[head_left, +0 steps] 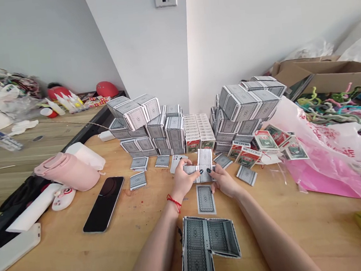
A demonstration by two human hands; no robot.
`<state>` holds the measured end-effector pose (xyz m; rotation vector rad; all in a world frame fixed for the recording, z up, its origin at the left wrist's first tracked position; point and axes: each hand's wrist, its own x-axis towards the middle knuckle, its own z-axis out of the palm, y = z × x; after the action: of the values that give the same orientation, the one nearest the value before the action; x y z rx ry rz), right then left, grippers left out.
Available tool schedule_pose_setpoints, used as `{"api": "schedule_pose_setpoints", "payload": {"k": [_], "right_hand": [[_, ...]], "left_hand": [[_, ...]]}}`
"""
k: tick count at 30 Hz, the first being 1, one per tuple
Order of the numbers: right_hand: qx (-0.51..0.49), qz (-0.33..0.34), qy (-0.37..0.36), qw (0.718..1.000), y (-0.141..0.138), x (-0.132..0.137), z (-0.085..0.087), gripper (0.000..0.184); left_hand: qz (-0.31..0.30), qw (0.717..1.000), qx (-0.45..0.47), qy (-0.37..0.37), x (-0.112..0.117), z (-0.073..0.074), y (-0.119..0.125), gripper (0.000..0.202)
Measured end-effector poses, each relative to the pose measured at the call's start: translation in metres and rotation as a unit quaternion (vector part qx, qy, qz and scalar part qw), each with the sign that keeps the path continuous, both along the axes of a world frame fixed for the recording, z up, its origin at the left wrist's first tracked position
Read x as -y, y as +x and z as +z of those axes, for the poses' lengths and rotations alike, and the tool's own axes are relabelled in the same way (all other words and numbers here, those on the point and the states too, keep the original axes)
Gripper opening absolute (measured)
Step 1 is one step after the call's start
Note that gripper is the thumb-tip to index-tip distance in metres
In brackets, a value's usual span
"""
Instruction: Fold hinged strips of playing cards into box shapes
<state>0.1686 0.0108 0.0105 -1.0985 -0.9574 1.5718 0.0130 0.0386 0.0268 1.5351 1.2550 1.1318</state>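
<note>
The bundle of cards (202, 166) was gripped shut between left hand (182, 180) and right hand (223, 181), with a loose card (205, 199) laid just beneath.

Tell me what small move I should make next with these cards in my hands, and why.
Probably square them up: your left hand and right hand pinch a bunch of cards that sit crossed, one upright over others lying sideways, just beyond the single card.
</note>
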Motion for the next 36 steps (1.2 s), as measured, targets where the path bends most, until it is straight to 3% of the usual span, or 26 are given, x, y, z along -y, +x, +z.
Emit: {"api": "schedule_pose_setpoints", "payload": {"k": [6,11,15,19,22,26,31,36], "right_hand": [[-0.053,-0.032,0.049,0.997,0.001,-0.001,0.004,0.030],[-0.079,-0.101,0.105,0.986,0.011,-0.005,0.001,0.025],[-0.012,-0.078,0.197,0.977,0.014,-0.006,0.002,0.013],[0.076,-0.061,0.225,0.969,0.009,-0.003,0.005,0.015],[0.043,-0.097,0.209,0.972,0.006,-0.003,0.004,0.014],[-0.085,-0.109,0.108,0.984,0.007,-0.005,-0.001,0.051],[-0.045,-0.064,0.030,0.997,0.007,-0.006,-0.003,0.026],[-0.008,0.016,0.003,1.000,0.005,-0.004,-0.004,0.028]], "left_hand": [[0.013,0.998,0.044,0.030,-0.001,-0.001,0.000,0.030],[-0.016,0.980,0.197,0.003,-0.003,-0.005,-0.001,0.044],[-0.049,0.950,0.299,-0.080,-0.003,-0.006,-0.002,0.051],[-0.042,0.926,0.352,-0.132,-0.003,-0.006,-0.001,0.071],[-0.033,0.903,0.406,-0.137,-0.005,-0.007,0.000,0.078],[-0.032,0.884,0.448,-0.132,-0.010,-0.008,0.000,0.067],[-0.058,0.882,0.440,-0.157,-0.010,-0.005,-0.004,0.049],[-0.132,0.860,0.456,-0.186,-0.006,0.002,-0.011,0.042]]}}
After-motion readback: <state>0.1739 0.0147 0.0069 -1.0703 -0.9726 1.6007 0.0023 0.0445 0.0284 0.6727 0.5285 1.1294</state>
